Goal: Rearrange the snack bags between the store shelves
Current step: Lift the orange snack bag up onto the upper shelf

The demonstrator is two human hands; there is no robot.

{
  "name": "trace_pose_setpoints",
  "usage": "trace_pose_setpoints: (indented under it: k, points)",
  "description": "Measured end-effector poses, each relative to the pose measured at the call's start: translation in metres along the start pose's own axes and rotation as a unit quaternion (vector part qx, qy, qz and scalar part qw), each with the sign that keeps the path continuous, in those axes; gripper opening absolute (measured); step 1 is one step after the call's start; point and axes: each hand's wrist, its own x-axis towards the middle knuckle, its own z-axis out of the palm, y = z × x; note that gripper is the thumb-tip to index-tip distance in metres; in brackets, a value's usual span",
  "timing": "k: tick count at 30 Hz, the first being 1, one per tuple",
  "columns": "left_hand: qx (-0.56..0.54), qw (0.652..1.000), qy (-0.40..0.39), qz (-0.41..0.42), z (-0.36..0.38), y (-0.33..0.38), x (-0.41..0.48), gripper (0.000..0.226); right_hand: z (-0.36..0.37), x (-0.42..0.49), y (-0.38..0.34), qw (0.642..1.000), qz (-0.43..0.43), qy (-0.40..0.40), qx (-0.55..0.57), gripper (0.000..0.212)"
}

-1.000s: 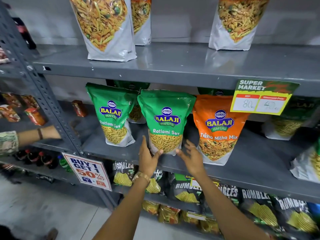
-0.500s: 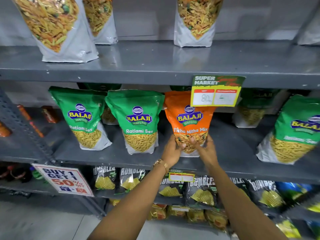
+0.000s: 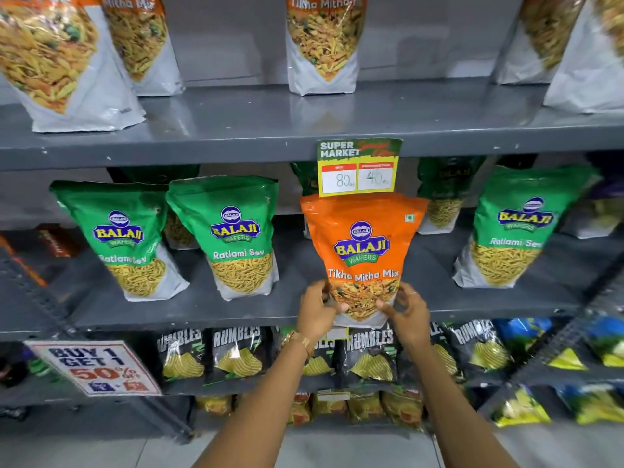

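An orange Tikha Mitha Mix bag point(image 3: 361, 238) stands upright at the front of the grey middle shelf point(image 3: 209, 309). My left hand point(image 3: 315, 310) grips its lower left corner and my right hand point(image 3: 407, 314) grips its lower right corner. Green Ratlami Sev bags stand on the same shelf: two to the left point(image 3: 121, 238) point(image 3: 236, 234) and one to the right point(image 3: 516, 228). More orange Tikha Mitha Mix bags point(image 3: 324, 42) stand on the top shelf point(image 3: 253, 130).
A yellow price tag point(image 3: 358, 167) hangs from the top shelf's edge, just above the held bag. Black Rumbles chip bags point(image 3: 236, 356) fill the lower shelf. A "Buy 1 Get 1" sign point(image 3: 93, 366) sits at lower left. More green bags stand behind the front row.
My hands left the middle green bag, moved right to the orange bag and closed on its bottom corners. The view has shifted right and closer.
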Motion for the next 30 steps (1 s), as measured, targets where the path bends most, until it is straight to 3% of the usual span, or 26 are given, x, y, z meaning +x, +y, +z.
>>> trace_pose_setpoints:
  k: [5, 12, 20, 25, 30]
  points:
    - [0.046, 0.999, -0.027, -0.001, -0.019, 0.005, -0.054, 0.032, -0.014, -0.057, -0.007, 0.999, -0.011, -0.027, -0.023, 0.040]
    - [0.081, 0.991, -0.072, 0.079, -0.058, 0.049, -0.120, 0.039, -0.040, -0.129, -0.050, 0.998, -0.051, -0.028, -0.029, 0.039]
    - [0.031, 0.972, -0.029, 0.230, -0.102, 0.154, -0.124, 0.041, -0.064, -0.122, -0.161, 0.979, -0.203, 0.010, 0.021, 0.049]
    - [0.013, 0.935, 0.042, 0.351, -0.126, 0.223, -0.102, 0.028, -0.068, -0.093, -0.242, 0.951, -0.298, 0.040, 0.068, 0.036]
    - [-0.022, 0.928, 0.057, 0.368, -0.134, 0.263, -0.065, 0.021, -0.062, -0.055, -0.303, 0.939, -0.335, 0.042, 0.067, 0.039]
